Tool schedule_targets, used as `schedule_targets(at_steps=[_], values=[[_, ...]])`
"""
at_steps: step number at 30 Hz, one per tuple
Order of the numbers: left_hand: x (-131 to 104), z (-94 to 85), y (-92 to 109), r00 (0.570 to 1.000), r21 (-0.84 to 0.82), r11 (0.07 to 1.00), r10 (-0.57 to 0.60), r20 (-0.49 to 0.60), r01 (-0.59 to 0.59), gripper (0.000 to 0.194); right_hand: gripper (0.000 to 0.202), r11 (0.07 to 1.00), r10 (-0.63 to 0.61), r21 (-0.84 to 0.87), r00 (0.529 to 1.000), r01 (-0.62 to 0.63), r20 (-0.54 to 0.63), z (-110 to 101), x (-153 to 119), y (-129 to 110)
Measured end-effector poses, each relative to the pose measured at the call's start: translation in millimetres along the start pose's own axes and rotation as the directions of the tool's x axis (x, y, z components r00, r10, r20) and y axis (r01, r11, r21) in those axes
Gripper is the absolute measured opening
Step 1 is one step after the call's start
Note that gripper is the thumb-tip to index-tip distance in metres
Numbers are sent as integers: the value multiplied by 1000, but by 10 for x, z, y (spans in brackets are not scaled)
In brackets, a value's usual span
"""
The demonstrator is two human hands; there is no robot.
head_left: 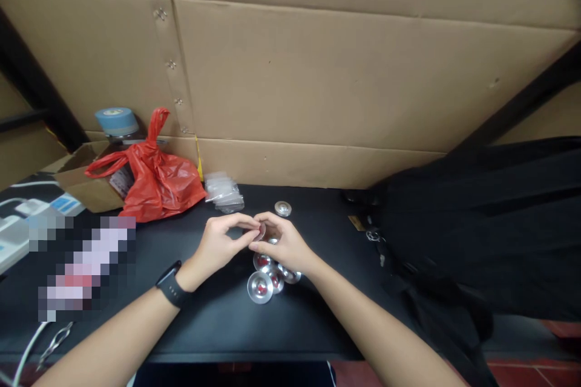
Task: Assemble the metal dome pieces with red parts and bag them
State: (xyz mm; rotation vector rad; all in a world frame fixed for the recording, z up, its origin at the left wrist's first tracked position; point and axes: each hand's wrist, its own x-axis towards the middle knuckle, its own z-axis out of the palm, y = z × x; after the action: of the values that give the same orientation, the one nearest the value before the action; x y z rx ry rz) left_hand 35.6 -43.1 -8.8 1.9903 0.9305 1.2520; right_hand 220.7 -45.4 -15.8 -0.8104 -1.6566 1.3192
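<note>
**Held a small disc [262, 231] between left hand [227, 239] and right hand [284, 243]**

Pinched it mid-frame between thumb and fingertips of both hands. Had a pile of silver discs [272, 278] on the table [209, 326] just below in the frame, and a lone disc [282, 208] just above the right hand. Saw red marks [260, 289] at the centres of several piled discs and a label [113, 112] on a blue lid [123, 126], upper left, both too small to read. Noted a thin pale rim and reddish face on the held disc, tilted, partly covered by fingers.
</note>
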Motion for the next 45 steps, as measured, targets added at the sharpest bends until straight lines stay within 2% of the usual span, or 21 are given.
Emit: schedule_targets(at_steps=[2, 5, 10, 12, 15, 17, 19, 22, 24, 26, 28, 31, 34, 36, 38, 39, 41, 43, 45], values=[[26, -53, 20, 993, 99, 992, 73, 91, -82, 12, 41, 1000, 6, -27, 1000, -6, 3, 25, -4, 7], [53, -120, 45, 973, 197, 961, 162, 167, -194, 16, 45, 998, -9, -62, 1000, 9, 0, 51, -6, -2], [56, -159, 52, 950, 294, 917, 203, 236, -269, 25, 26, 951, -57, -309, 994, 26, -91, 30, 1, -53], [64, -172, 46, 953, 308, 916, 190, 236, -258, 25, 23, 925, -64, -379, 994, 27, -86, -14, 5, -66], [105, -235, 28, 976, 335, 921, 160, 145, -201, 19, 30, 922, -43, -387, 996, 10, -77, -115, 20, -71], [146, -307, 12, 991, 340, 931, 122, 62, -136, 16, 36, 939, -28, -343, 994, -11, -110, -190, 40, -67], [180, -374, -1, 996, 323, 943, 79, 28, -84, 15, 42, 971, 13, -234, 993, -40, -118, -250, 63, -63], [187, -393, -11, 987, 266, 956, 87, 133, -120, 17, 47, 995, 93, -40, 995, -95, -35, -264, 78, -69], [158, -335, -15, 968, 212, 963, 120, 218, -167, 18, 47, 994, 107, 18, 994, -108, 29, -217, 66, -85], [116, -248, -21, 966, 170, 970, 134, 223, -173, 15, 46, 992, 117, 41, 990, -120, 74, -144, 43, -102], [83, -173, -29, 973, 162, 971, 143, 181, -173, 12, 46, 987, 138, 64, 986, -144, 90, -76, 24, -112], [81, -159, -52, 970, 230, 953, 154, 187, -195, 14, 44, 979, 161, 118, 985, -167, 56, -56, 31, -103], [132, -306, -111, 957, 415, 882, 121, 262, -225, 16, 46, 974, 151, 187, 981, -127, -121, -211, 79, -51], [168, -465, -168, 944, 553, 797, 63, 323, -242, 17, 48, 990, 120, 110, 937, -89, -329, -408, 117, 27], [188, -615, -221, 939, 662, 718, -34, 342, -215, 17, 46, 976, 37, -170, 871, -137, -489, -629, 155, 143], [192, -668, -240, 936, 701, 684, -78, 343, -200, 17, 45, 921, 2, -335, 863, -199, -506, -729, 174, 210], [190, -696, -260, 933, 747, 639, -124, 337, -185, 14, 42, 793, -6, -533, 870, -296, -493, -879, 216, 344], [177, -608, -250, 934, 729, 650, -82, 347, -214, 9, 41, 681, 21, -640, 884, -355, -468, -947, 261, 451], [153, -425, -213, 924, 640, 713, 29, 381, -286, 13, 42, 580, 58, -702, 881, -413, -470, -946, 303, 511]])
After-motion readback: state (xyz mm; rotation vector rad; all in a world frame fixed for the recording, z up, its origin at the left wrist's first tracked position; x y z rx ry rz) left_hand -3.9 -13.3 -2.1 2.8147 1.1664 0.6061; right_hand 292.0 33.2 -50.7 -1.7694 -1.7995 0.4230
